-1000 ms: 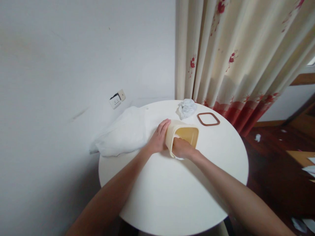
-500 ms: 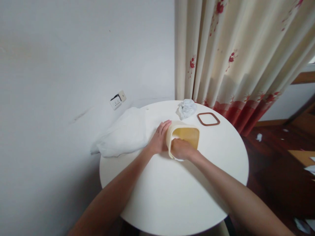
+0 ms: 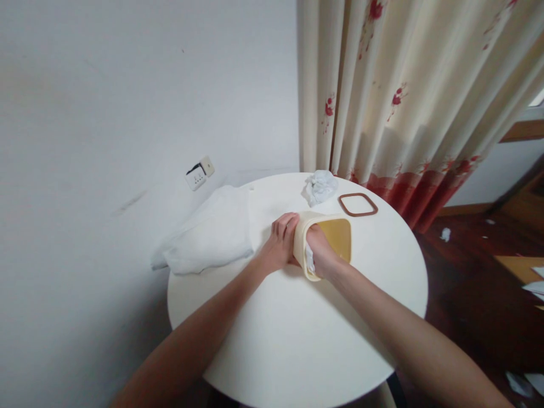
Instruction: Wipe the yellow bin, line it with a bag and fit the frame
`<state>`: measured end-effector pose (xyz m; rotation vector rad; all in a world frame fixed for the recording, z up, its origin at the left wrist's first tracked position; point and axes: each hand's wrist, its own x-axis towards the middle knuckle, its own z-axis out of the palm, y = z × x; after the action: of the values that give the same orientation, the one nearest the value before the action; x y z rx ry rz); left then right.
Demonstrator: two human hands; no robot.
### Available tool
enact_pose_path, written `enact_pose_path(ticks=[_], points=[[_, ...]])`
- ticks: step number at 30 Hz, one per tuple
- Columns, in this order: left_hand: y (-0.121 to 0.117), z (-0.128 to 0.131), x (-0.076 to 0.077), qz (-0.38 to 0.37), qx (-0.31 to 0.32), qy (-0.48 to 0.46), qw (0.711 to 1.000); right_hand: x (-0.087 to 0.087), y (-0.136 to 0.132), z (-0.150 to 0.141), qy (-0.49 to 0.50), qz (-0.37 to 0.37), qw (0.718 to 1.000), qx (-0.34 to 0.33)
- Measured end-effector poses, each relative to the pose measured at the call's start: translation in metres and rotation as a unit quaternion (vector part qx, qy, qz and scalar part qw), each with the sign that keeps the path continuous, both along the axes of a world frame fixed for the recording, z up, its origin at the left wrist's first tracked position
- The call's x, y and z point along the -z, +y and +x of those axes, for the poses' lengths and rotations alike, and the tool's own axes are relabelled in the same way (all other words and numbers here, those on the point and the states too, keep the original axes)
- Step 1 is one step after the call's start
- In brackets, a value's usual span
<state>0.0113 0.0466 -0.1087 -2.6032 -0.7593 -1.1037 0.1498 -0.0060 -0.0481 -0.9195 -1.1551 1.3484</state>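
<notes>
A cream plastic bin [image 3: 301,241] with a yellowish inside lies tipped on the round white table [image 3: 289,340], its squarish mouth facing me and to the right. My left hand [image 3: 280,241] is wrapped against its left outer side and steadies it. Into the mouth reaches my right hand [image 3: 321,252], pressed toward the inner left wall. White crumpled cloth or tissue [image 3: 310,258] shows along that hand at the rim. The right fingertips are hidden inside the bin, and the exact material of the white piece is unclear.
Left on the table lies a large white plastic bag [image 3: 208,232]. Behind the bin are a crumpled whitish bag [image 3: 319,187] and a brown rounded frame [image 3: 358,213]. A wall with sockets [image 3: 196,177] borders the left; a floral curtain [image 3: 395,130] hangs behind.
My right hand has gone deeper into the bin. The bin has shifted slightly right, and the left fingers have bent more against its side.
</notes>
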Motion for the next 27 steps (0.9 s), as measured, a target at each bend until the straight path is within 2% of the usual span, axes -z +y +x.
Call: enact_pose_path(ticks=[3, 5, 7, 9, 12, 15, 17, 21, 22, 23, 24, 27], points=[[0.001, -0.004, -0.008, -0.042, 0.039, 0.017, 0.998, -0.005, -0.004, 0.002, 0.021, -0.024, 0.999, 0.004], [0.003, -0.01, -0.013, -0.066, 0.061, 0.013, 0.996, -0.006, -0.007, 0.002, -0.001, -0.021, 1.0, -0.005], [0.003, -0.016, -0.019, -0.08, 0.066, 0.007, 0.995, -0.004, -0.01, 0.002, -0.058, 0.001, 0.998, -0.021], [0.001, -0.02, -0.024, -0.081, 0.055, -0.008, 0.995, 0.0, -0.011, 0.002, -0.161, 0.03, 0.985, -0.052], [-0.002, -0.02, -0.027, -0.065, 0.061, -0.02, 0.996, 0.005, -0.01, 0.004, -0.344, 0.069, 0.93, -0.107], [0.0, -0.019, -0.023, -0.055, 0.093, -0.004, 0.994, 0.004, -0.01, 0.009, -0.458, 0.101, 0.872, -0.137], [0.004, -0.019, -0.02, -0.057, 0.099, 0.0, 0.993, 0.0, -0.01, 0.012, -0.52, 0.1, 0.838, -0.129], [0.011, -0.019, -0.015, -0.053, 0.1, -0.02, 0.993, -0.007, -0.015, 0.015, -0.658, 0.059, 0.744, -0.099], [0.011, -0.019, -0.015, -0.05, 0.103, -0.028, 0.993, -0.007, -0.017, 0.015, -0.667, 0.067, 0.735, -0.103], [0.011, -0.018, -0.015, -0.048, 0.105, -0.037, 0.993, -0.007, -0.017, 0.014, -0.659, 0.084, 0.74, -0.11], [0.011, -0.018, -0.015, -0.048, 0.107, -0.044, 0.992, -0.005, -0.017, 0.012, -0.636, 0.102, 0.756, -0.117], [0.008, -0.015, -0.015, -0.042, 0.098, -0.057, 0.993, 0.0, -0.013, 0.009, -0.538, 0.127, 0.823, -0.13]])
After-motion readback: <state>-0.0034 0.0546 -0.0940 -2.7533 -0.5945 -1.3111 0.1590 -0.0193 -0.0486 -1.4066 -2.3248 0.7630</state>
